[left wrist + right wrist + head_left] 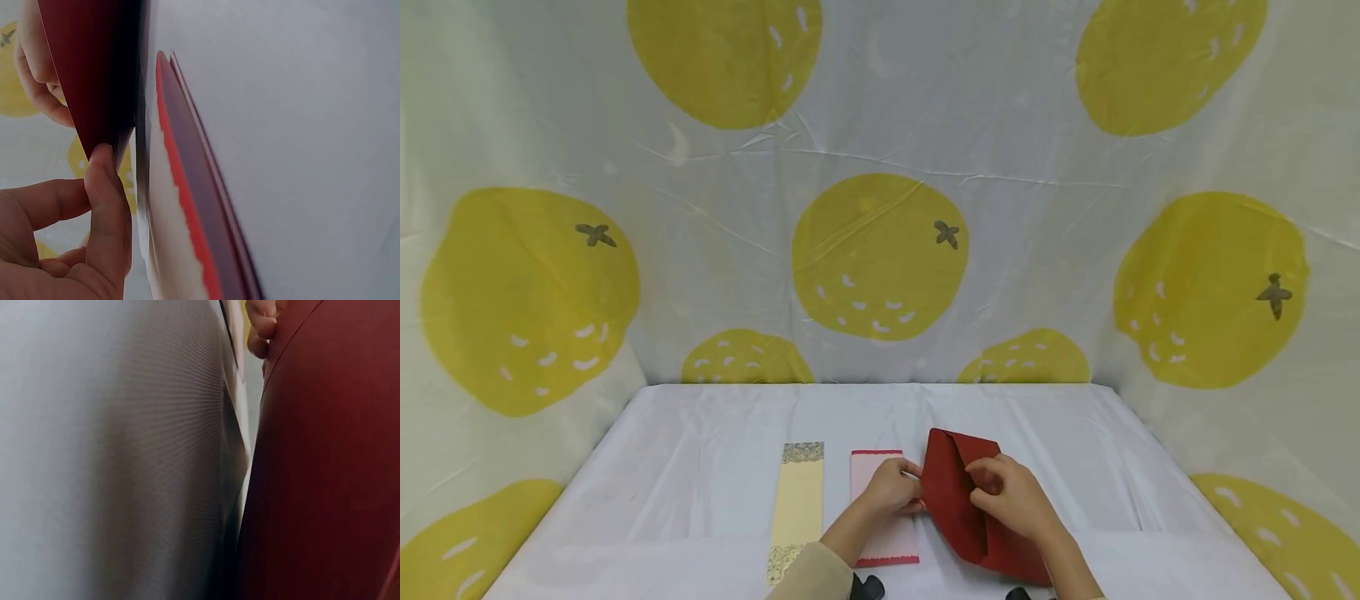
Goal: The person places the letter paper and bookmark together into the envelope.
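Note:
A red envelope (951,508) stands tilted above the white table, with a dark gap along its folded panel. My left hand (893,487) pinches the envelope's left edge between thumb and fingers; the left wrist view shows the fingertips of that hand (100,212) on the red paper. Over the panel on the other side is my right hand (1009,493), its thumb and index finger curled at the edge of the gap. In the right wrist view the red paper (331,462) fills the right side, and the right fingertips cannot be made out.
Under and beside my left hand lies a pink card with red borders (886,543). Left of it is a long cream card with patterned ends (797,500). A white cloth covers the table (685,467), and a lemon-print curtain (722,250) hangs behind and at both sides.

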`<state>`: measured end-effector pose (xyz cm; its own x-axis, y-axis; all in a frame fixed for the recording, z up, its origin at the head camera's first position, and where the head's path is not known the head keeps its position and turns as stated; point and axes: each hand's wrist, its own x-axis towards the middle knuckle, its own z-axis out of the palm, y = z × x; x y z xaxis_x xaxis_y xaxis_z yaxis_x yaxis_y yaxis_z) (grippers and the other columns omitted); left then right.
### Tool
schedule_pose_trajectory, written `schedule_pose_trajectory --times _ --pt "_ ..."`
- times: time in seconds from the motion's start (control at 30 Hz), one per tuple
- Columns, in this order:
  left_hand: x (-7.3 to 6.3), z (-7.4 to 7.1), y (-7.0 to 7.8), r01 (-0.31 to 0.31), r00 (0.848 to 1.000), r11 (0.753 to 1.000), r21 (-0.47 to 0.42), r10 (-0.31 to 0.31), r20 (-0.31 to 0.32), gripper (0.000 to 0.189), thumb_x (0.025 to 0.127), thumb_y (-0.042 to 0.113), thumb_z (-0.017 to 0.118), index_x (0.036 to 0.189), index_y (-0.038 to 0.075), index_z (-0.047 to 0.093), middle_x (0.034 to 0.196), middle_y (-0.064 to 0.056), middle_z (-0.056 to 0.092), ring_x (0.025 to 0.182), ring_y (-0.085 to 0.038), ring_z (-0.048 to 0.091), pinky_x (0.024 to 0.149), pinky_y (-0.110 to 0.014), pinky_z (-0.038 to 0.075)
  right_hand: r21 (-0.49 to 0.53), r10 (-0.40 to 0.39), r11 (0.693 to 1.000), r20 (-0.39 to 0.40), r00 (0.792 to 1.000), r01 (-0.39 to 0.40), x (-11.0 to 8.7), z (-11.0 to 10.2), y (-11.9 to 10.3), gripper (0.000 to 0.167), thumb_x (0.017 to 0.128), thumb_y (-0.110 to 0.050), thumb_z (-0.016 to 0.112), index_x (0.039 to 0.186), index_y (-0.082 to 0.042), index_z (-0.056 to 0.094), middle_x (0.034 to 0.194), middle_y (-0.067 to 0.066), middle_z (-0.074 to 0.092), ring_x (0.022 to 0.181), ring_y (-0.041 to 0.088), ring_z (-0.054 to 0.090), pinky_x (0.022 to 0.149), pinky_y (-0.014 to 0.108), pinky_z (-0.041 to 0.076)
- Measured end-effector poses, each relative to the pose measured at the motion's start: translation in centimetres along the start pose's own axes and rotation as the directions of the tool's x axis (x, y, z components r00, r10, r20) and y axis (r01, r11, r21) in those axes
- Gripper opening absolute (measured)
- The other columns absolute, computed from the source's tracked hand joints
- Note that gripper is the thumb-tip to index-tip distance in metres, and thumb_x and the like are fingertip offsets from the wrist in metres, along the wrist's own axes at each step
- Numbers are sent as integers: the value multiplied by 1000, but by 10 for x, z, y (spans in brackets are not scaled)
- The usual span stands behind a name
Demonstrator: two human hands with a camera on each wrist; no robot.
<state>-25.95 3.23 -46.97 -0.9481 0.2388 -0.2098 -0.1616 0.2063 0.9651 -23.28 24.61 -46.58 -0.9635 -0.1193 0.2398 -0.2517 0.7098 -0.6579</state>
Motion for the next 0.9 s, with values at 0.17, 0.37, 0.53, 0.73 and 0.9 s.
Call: schedule_pose_trajectory --times 0.17,0.37,0.53,0.73,0.9 --pt "-1 0 0 -6 1000 1000 -5 6 -12 16 83 -7 61 97 0 61 65 -8 58 51 -12 56 55 -25 56 2 0 1000 -21 1000 0 0 0 -1 29 73 -7 72 101 -16 72 86 -7 58 76 9 55 67 26 48" --pt "-4 -1 2 -9 1000 1000 -3 9 -5 14 87 -1 64 101 0 61 72 -8 60 57 -15 59 61 -27 57 -15 -11 1000 -47 999 10 0 2 0 30 73 -7 72 102 -16 71 83 -7 57 74 8 54 67 26 48" --pt "-6 -4 5 -47 999 999 6 47 -1 14 91 7 66 101 -1 61 76 -8 64 60 -17 64 63 -30 58 -18 7 1000 -57 998 -8 1 3 0 29 74 -7 73 102 -15 71 83 -6 57 74 8 54 66 26 48" --pt "-11 -21 6 -104 994 995 7 104 -40 17 94 12 62 100 -3 64 77 -7 64 62 -15 66 60 -26 56 -23 17 1000 -64 998 -18 0 3 -1 28 75 -7 73 102 -15 71 85 -5 58 75 9 56 68 27 49" --pt "-17 -49 0 -114 987 994 6 114 -114 18 94 10 60 102 -6 63 77 -8 64 64 -13 65 59 -24 55 -34 23 999 -59 998 -25 0 3 -2 28 75 -9 73 103 -14 72 88 -4 59 77 10 54 69 28 49"
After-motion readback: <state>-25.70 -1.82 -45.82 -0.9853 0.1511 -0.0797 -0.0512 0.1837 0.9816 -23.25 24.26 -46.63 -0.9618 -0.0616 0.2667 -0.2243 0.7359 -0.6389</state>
